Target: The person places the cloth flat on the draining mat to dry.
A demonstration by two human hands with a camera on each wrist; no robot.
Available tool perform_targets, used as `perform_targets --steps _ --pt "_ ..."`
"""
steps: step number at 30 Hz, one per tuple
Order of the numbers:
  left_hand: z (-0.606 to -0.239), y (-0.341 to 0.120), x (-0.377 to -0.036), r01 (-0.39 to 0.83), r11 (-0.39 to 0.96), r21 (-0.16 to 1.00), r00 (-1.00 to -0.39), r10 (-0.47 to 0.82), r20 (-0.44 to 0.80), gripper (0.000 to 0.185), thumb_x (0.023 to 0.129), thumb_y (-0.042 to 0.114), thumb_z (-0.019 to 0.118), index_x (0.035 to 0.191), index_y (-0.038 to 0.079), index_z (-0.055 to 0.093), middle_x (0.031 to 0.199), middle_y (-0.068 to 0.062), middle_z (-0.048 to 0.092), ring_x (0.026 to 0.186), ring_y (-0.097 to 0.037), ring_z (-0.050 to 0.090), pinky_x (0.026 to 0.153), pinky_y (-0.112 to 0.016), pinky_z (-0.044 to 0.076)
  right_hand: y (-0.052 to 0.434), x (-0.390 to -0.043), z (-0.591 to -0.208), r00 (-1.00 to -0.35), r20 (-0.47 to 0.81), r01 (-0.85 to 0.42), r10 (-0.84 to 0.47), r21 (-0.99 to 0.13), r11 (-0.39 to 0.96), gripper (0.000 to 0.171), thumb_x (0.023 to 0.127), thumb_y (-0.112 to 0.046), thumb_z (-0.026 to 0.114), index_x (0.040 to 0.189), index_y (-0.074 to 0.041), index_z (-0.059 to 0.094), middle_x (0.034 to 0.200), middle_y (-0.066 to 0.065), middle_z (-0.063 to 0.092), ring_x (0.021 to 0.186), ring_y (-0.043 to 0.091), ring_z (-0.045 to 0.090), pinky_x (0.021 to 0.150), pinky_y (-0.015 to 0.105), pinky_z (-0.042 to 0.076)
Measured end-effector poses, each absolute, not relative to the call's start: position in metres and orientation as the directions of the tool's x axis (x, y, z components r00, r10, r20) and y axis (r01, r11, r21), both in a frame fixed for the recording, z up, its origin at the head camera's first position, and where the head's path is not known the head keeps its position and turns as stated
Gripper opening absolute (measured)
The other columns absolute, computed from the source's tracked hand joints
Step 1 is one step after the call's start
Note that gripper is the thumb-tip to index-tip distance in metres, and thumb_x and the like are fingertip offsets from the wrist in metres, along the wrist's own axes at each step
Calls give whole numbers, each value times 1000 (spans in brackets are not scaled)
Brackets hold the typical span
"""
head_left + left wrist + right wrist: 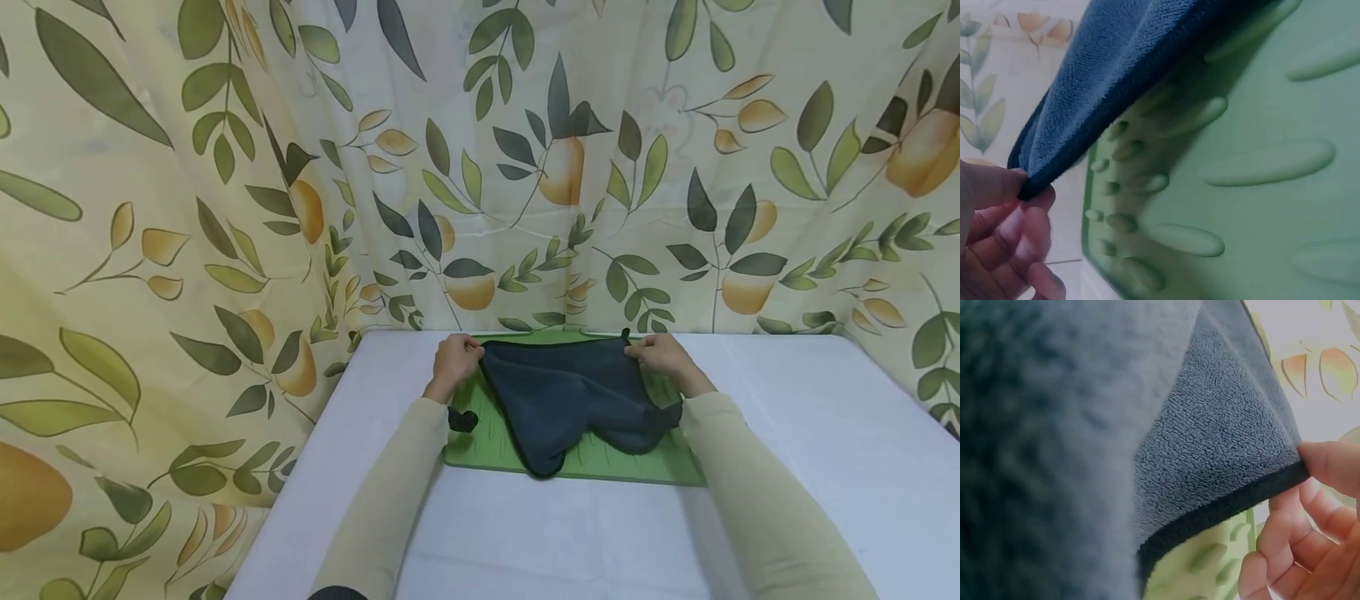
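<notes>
A dark blue fleece cloth (570, 396) with a black hem hangs slack over a green ribbed mat (600, 462) on the white table (825, 433). My left hand (453, 360) pinches the cloth's far left corner, seen close in the left wrist view as the left hand (1010, 219) grips the cloth (1122, 69) above the mat (1241, 206). My right hand (660, 354) pinches the far right corner; in the right wrist view the right hand (1304, 519) holds the hem of the cloth (1210, 444). The top edge is stretched between both hands.
A leaf-and-fruit patterned curtain (480, 167) surrounds the table at the back and both sides. The table's left edge (300, 467) drops off close to my left sleeve. A small dark loop of the cloth (462, 419) lies beside the left forearm.
</notes>
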State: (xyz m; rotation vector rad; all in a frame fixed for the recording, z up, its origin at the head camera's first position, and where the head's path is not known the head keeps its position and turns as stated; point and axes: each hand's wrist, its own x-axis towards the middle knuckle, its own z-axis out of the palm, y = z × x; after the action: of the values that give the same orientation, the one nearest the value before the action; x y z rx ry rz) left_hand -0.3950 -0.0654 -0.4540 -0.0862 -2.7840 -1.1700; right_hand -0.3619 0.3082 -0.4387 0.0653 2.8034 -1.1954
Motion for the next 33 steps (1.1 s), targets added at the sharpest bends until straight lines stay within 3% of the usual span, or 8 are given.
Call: perform_targets --steps 6,13,17,21,26,33 --pt "-463 -60 -407 92 710 698 -994 25 106 16 99 23 67 103 12 77 90 -4 73 74 -20 65 66 -32 48 308 -362 -444 -996 -74 83 43 -710 699 29 102 -25 57 94 2 64 89 5 60 77 16 54 70 28 43" --pt "-473 -60 -404 91 693 715 -995 88 41 20 98 25 69 107 9 76 104 -10 76 86 -25 69 73 -37 54 314 -362 -451 -992 -126 109 26 -718 688 28 101 -24 60 82 -4 65 70 -5 56 71 14 51 68 28 41" --pt "-474 -64 -399 72 680 730 -993 120 -14 27 96 25 73 114 5 74 102 -13 76 79 -22 68 68 -33 52 316 -362 -452 -986 -164 116 -8 -730 673 28 101 -26 62 79 -7 66 71 -5 57 70 13 54 67 28 43" --pt "-471 -67 -394 54 668 742 -986 152 -66 34 94 21 74 123 3 71 106 -17 75 76 -22 67 65 -30 51 316 -361 -451 -987 -159 102 -17 -709 697 30 100 -27 63 83 -3 70 71 -4 57 68 13 54 65 28 44" --pt "-467 -66 -394 72 702 709 -989 143 -42 30 95 20 73 121 4 73 129 -16 68 100 -28 67 80 -36 54 315 -359 -448 -993 -119 89 6 -704 704 29 100 -25 62 89 1 71 66 -6 56 64 13 50 61 29 41" --pt "-462 -67 -401 27 706 708 -999 47 -9 22 96 19 70 115 10 76 124 -12 72 103 -32 69 85 -42 55 310 -357 -441 -997 -73 78 36 -722 687 32 101 -24 59 103 5 71 76 -1 62 73 16 53 67 30 43"
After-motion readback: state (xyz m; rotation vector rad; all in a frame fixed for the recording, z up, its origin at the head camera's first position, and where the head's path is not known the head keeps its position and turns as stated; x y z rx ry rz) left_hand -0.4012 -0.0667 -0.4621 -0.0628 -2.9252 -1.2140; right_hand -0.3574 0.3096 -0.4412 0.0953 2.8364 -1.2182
